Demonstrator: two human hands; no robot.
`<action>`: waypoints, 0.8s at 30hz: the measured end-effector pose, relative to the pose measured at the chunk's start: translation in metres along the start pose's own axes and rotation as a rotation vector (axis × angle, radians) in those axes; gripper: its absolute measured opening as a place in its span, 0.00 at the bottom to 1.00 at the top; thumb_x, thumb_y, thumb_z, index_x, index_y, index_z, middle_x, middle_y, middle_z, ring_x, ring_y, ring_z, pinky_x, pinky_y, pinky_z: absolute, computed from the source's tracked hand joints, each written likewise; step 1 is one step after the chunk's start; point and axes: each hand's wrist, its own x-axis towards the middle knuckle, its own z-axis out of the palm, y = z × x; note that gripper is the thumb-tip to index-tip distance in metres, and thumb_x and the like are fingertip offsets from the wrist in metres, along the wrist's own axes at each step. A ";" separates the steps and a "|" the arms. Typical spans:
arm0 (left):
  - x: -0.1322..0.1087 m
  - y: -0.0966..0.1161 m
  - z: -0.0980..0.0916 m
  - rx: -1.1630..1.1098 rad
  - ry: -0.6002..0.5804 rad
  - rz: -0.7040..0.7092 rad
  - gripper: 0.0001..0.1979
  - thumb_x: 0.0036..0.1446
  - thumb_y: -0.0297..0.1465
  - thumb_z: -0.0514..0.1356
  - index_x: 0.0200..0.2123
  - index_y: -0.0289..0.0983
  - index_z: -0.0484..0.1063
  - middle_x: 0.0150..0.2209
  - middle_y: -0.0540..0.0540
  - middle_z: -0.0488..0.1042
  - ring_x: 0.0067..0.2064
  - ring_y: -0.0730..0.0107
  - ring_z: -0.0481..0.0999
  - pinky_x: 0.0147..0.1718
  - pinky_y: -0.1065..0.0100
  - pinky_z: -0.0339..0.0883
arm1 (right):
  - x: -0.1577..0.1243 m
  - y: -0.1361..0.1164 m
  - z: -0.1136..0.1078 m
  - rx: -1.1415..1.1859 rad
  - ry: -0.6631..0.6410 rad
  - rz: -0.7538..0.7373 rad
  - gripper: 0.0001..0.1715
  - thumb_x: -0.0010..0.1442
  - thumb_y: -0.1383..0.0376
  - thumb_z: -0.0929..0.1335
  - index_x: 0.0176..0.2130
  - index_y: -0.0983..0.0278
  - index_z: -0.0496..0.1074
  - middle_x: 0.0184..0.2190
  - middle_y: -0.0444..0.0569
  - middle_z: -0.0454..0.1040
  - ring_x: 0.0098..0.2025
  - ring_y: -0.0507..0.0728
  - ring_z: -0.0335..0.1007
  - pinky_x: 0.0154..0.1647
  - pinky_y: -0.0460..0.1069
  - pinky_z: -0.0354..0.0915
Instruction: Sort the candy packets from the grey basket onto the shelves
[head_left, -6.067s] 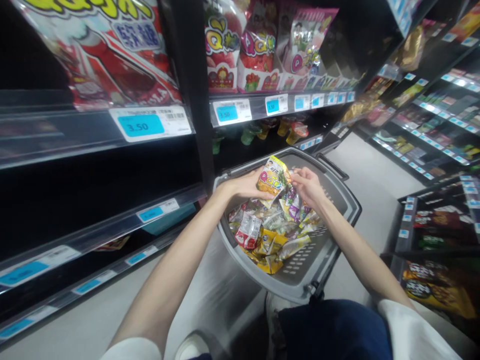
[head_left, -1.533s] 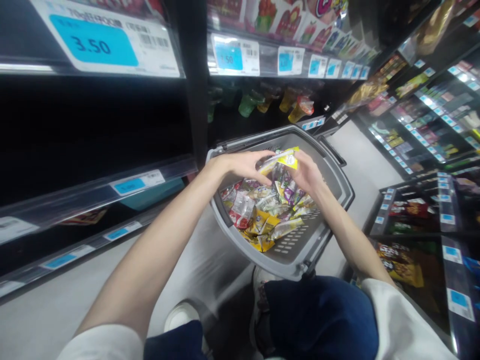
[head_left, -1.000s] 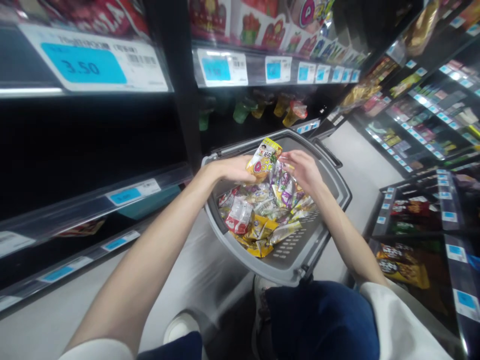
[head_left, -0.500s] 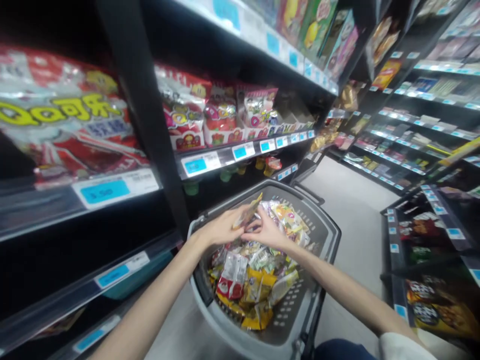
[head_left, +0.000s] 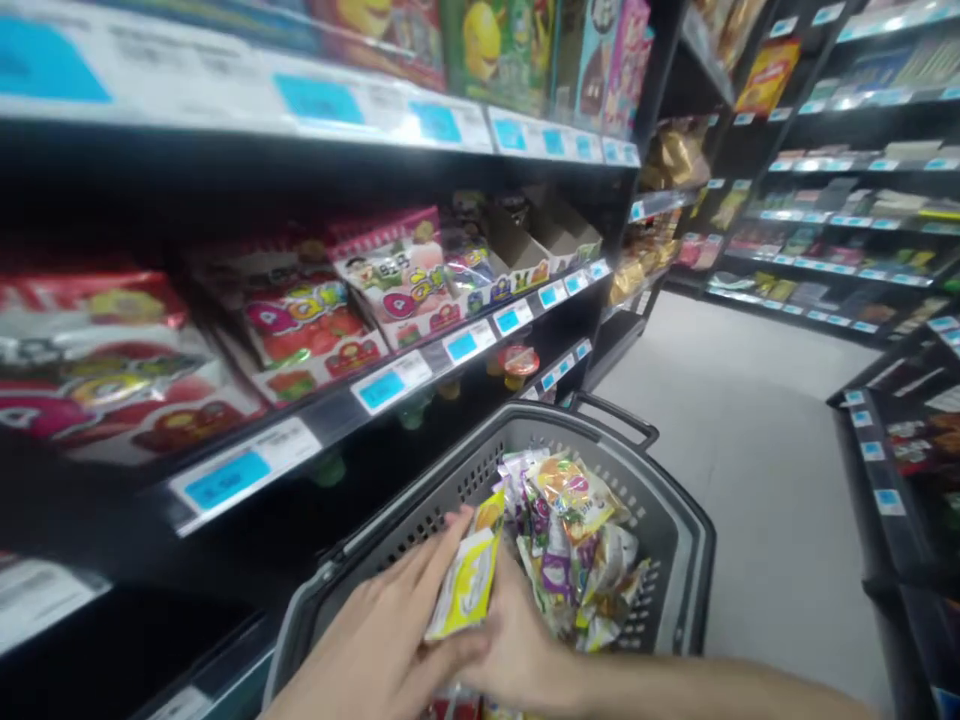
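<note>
A grey plastic shopping basket (head_left: 679,540) stands on the aisle floor, full of several small colourful snack packets (head_left: 577,540). My left hand (head_left: 382,640) is over its near side, thumb and fingers closed on a yellow and white snack packet (head_left: 469,580) held upright. My right hand (head_left: 525,655) lies just behind and under that packet, touching it; its fingers are mostly hidden and blurred.
Dark store shelves run along the left with red and pink candy bags (head_left: 300,320) and blue price tags (head_left: 382,388). More shelving (head_left: 825,220) lines the far end and right side. A pale floor (head_left: 757,440) runs down the aisle.
The view has swung up toward the shelves, so basket and hands now sit low in the picture. My left hand still holds the yellow packet, turned more upright.
</note>
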 end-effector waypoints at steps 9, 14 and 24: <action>-0.013 -0.019 -0.121 0.624 0.720 0.370 0.23 0.60 0.32 0.60 0.58 0.53 0.71 0.40 0.51 0.82 0.42 0.58 0.79 0.44 0.58 0.71 | 0.036 -0.058 -0.025 0.195 0.051 0.176 0.47 0.35 0.58 0.82 0.52 0.53 0.65 0.43 0.46 0.79 0.41 0.63 0.80 0.39 0.56 0.77; 0.013 -0.016 -0.151 1.024 0.920 0.474 0.05 0.59 0.23 0.61 0.38 0.34 0.75 0.32 0.45 0.80 0.34 0.60 0.76 0.39 0.59 0.66 | 0.093 -0.141 -0.093 0.019 0.277 -0.031 0.42 0.43 0.55 0.81 0.52 0.59 0.64 0.42 0.49 0.80 0.41 0.61 0.80 0.44 0.55 0.75; 0.045 -0.034 -0.136 0.826 1.140 0.350 0.05 0.60 0.21 0.60 0.39 0.34 0.71 0.31 0.45 0.76 0.35 0.61 0.74 0.41 0.58 0.68 | 0.251 -0.250 -0.199 -0.659 0.791 -0.344 0.34 0.48 0.55 0.75 0.50 0.60 0.62 0.44 0.50 0.76 0.48 0.62 0.75 0.53 0.58 0.69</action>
